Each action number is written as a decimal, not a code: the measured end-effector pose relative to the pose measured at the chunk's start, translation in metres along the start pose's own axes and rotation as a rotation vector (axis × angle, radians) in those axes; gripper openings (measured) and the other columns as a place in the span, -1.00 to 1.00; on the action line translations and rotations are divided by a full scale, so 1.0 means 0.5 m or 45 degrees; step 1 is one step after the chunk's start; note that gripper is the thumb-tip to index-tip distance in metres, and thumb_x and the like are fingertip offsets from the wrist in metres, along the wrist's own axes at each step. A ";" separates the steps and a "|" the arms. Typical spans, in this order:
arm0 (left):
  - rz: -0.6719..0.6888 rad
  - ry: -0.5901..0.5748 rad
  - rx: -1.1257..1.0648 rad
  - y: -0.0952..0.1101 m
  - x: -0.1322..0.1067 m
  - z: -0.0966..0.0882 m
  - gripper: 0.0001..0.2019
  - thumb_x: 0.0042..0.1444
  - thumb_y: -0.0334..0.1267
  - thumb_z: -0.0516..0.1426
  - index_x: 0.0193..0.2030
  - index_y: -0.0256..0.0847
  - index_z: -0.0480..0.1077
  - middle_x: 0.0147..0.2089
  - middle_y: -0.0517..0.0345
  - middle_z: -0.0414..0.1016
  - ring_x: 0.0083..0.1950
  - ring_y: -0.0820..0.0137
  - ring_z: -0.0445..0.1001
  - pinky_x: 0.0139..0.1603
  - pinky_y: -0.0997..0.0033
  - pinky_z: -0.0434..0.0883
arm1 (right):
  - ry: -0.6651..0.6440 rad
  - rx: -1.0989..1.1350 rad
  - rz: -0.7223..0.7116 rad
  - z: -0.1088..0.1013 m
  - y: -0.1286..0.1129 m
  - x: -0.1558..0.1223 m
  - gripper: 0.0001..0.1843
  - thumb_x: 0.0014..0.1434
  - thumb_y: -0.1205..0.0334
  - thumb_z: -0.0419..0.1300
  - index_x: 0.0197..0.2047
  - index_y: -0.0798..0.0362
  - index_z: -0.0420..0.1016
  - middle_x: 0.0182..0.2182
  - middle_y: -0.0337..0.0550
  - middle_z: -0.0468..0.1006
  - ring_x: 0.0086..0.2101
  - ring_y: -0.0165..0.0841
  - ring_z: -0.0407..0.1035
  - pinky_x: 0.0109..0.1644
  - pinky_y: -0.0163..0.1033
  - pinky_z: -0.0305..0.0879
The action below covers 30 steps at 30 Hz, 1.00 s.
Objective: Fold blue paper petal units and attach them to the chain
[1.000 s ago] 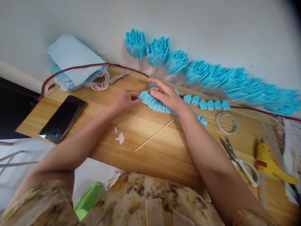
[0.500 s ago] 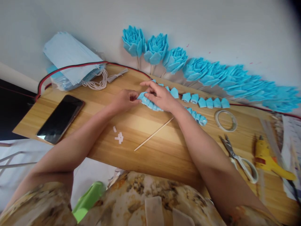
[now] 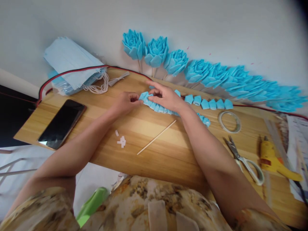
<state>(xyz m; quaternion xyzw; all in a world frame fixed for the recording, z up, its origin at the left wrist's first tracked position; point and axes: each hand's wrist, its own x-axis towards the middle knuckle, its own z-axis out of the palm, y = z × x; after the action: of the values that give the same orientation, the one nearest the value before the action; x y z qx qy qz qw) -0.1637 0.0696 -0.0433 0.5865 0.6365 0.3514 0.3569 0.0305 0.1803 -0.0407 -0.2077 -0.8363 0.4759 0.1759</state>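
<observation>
A row of overlapping folded blue petals lies on the wooden table under my hands. My left hand pinches the edge of the petal at the row's left end between thumb and fingers. My right hand rests over the row, its thumb and bent fingers closed on the same end petal while the index finger reaches out above. Part of the row is hidden beneath this hand and wrist. More loose blue petals are lined up behind. A thin wooden stick lies in front, near small white paper pieces.
Blue flowers on sticks lean along the wall. Face masks and a phone are at left. On the right are a tape roll, scissors and a yellow glue gun. A red-black cable runs behind.
My right hand has shifted slightly to the right, and more of the petal row shows below it. My left hand still pinches the left end. The view has moved a little.
</observation>
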 end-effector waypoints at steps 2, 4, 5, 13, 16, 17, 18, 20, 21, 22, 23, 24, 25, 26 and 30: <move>-0.004 -0.009 -0.024 0.001 0.000 -0.002 -0.71 0.07 -0.04 0.17 -0.46 -0.25 0.40 -0.53 0.29 0.17 -0.46 0.50 0.11 -0.40 0.41 0.06 | 0.033 -0.011 0.002 0.005 0.002 0.002 -0.30 0.18 0.20 0.19 0.39 0.05 0.23 -0.20 -0.19 0.57 -0.25 -0.37 0.41 -0.13 -0.24 0.36; 0.001 -0.023 -0.058 0.006 -0.002 -0.006 -0.66 0.09 0.02 0.16 -0.37 -0.27 0.48 -0.48 0.25 0.28 -0.42 0.47 0.18 -0.37 0.41 0.11 | 0.055 -0.002 0.007 0.007 0.003 0.003 -0.31 0.19 0.23 0.18 0.38 0.08 0.24 -0.26 -0.22 0.53 -0.30 -0.39 0.37 -0.19 -0.26 0.33; 0.005 -0.030 -0.078 0.008 -0.003 -0.008 -0.63 0.10 0.04 0.16 -0.33 -0.28 0.52 -0.44 0.22 0.36 -0.39 0.44 0.24 -0.34 0.41 0.15 | 0.060 0.005 0.009 0.008 0.003 0.003 -0.32 0.19 0.24 0.17 0.38 0.09 0.24 -0.28 -0.23 0.52 -0.32 -0.40 0.36 -0.21 -0.26 0.33; 0.019 -0.029 -0.060 0.011 -0.004 0.001 -0.62 0.03 0.05 0.26 -0.29 -0.29 0.52 -0.45 0.22 0.38 -0.41 0.47 0.23 -0.40 0.45 0.14 | 0.085 0.021 0.001 0.010 -0.002 0.003 -0.37 0.19 0.28 0.17 0.34 0.04 0.27 -0.33 -0.27 0.48 -0.36 -0.41 0.32 -0.25 -0.28 0.31; 0.019 0.044 -0.026 0.010 -0.001 0.015 -0.67 0.02 0.01 0.26 -0.37 -0.28 0.48 -0.48 0.25 0.32 -0.42 0.48 0.20 -0.42 0.46 0.11 | 0.089 0.045 0.013 0.010 -0.008 0.002 -0.37 0.19 0.27 0.18 0.33 0.04 0.29 -0.33 -0.27 0.48 -0.37 -0.42 0.32 -0.28 -0.31 0.29; 0.008 0.061 -0.026 0.010 -0.001 0.017 -0.68 0.02 0.00 0.25 -0.38 -0.27 0.47 -0.48 0.25 0.32 -0.42 0.48 0.20 -0.42 0.46 0.12 | 0.085 0.051 0.015 0.009 -0.010 0.001 -0.38 0.21 0.25 0.18 0.33 0.03 0.29 -0.34 -0.28 0.48 -0.37 -0.43 0.32 -0.28 -0.31 0.28; -0.005 0.068 -0.028 0.012 -0.001 0.018 -0.69 0.02 -0.02 0.24 -0.38 -0.28 0.46 -0.48 0.24 0.33 -0.41 0.47 0.21 -0.41 0.46 0.13 | 0.081 0.058 0.017 0.007 -0.012 0.000 -0.41 0.24 0.22 0.17 0.34 0.02 0.29 -0.35 -0.28 0.48 -0.38 -0.43 0.31 -0.29 -0.31 0.28; -0.026 0.069 -0.037 0.015 -0.002 0.018 -0.71 0.02 -0.04 0.22 -0.38 -0.28 0.47 -0.47 0.23 0.36 -0.40 0.46 0.24 -0.38 0.45 0.16 | 0.082 0.086 0.027 0.005 -0.016 -0.002 -0.44 0.31 0.13 0.13 0.34 0.01 0.29 -0.38 -0.29 0.47 -0.38 -0.42 0.32 -0.28 -0.30 0.29; -0.035 0.069 -0.039 0.017 -0.003 0.018 -0.71 0.01 -0.05 0.21 -0.38 -0.29 0.47 -0.46 0.22 0.37 -0.39 0.45 0.25 -0.37 0.45 0.17 | 0.085 0.107 0.034 0.005 -0.017 -0.002 -0.44 0.31 0.09 0.12 0.35 0.01 0.29 -0.38 -0.28 0.48 -0.38 -0.42 0.32 -0.28 -0.30 0.30; -0.044 0.070 -0.040 0.019 -0.004 0.017 -0.72 0.01 -0.06 0.21 -0.39 -0.29 0.47 -0.46 0.23 0.37 -0.40 0.46 0.24 -0.37 0.45 0.17 | 0.091 0.126 0.039 0.006 -0.018 -0.002 -0.42 0.30 0.06 0.14 0.35 0.00 0.29 -0.36 -0.27 0.49 -0.36 -0.41 0.33 -0.26 -0.29 0.30; -0.053 0.073 -0.042 0.020 -0.005 0.017 -0.73 0.01 -0.07 0.21 -0.39 -0.29 0.47 -0.47 0.23 0.36 -0.40 0.46 0.23 -0.38 0.45 0.16 | 0.097 0.138 0.041 0.008 -0.018 -0.002 -0.39 0.27 0.05 0.18 0.35 0.00 0.29 -0.32 -0.25 0.51 -0.33 -0.40 0.35 -0.25 -0.28 0.31; -0.063 0.078 -0.048 0.021 -0.006 0.018 -0.73 0.00 -0.07 0.21 -0.40 -0.29 0.46 -0.48 0.25 0.34 -0.41 0.47 0.22 -0.39 0.46 0.15 | 0.105 0.142 0.038 0.011 -0.018 -0.001 -0.35 0.22 0.06 0.23 0.34 0.00 0.29 -0.27 -0.22 0.53 -0.30 -0.39 0.36 -0.22 -0.28 0.32; -0.070 0.083 -0.056 0.021 -0.007 0.019 -0.74 0.00 -0.08 0.21 -0.42 -0.28 0.45 -0.50 0.26 0.30 -0.42 0.48 0.19 -0.41 0.46 0.13 | 0.114 0.134 0.031 0.016 -0.018 0.000 -0.31 0.17 0.08 0.27 0.34 0.00 0.30 -0.23 -0.20 0.54 -0.27 -0.37 0.36 -0.20 -0.27 0.33; -0.074 0.088 -0.061 0.021 -0.009 0.020 -0.75 0.00 -0.09 0.20 -0.45 -0.27 0.42 -0.52 0.28 0.26 -0.44 0.50 0.16 -0.43 0.46 0.10 | 0.125 0.117 0.023 0.021 -0.018 0.001 -0.29 0.14 0.11 0.29 0.34 -0.01 0.30 -0.21 -0.20 0.53 -0.26 -0.37 0.36 -0.19 -0.26 0.33; -0.058 0.083 -0.050 0.022 -0.011 0.023 -0.74 -0.01 -0.11 0.18 -0.54 -0.25 0.30 -0.55 0.30 0.12 -0.46 0.52 0.08 -0.46 0.45 0.01 | 0.150 0.047 -0.004 0.039 -0.019 0.006 -0.33 0.14 0.25 0.24 0.33 -0.02 0.33 -0.30 -0.26 0.48 -0.32 -0.39 0.30 -0.20 -0.26 0.30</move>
<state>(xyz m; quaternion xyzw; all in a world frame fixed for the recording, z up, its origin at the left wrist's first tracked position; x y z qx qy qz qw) -0.1477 0.0654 -0.0393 0.5529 0.6541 0.3745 0.3554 0.0168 0.1634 -0.0417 -0.2308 -0.8159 0.4778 0.2296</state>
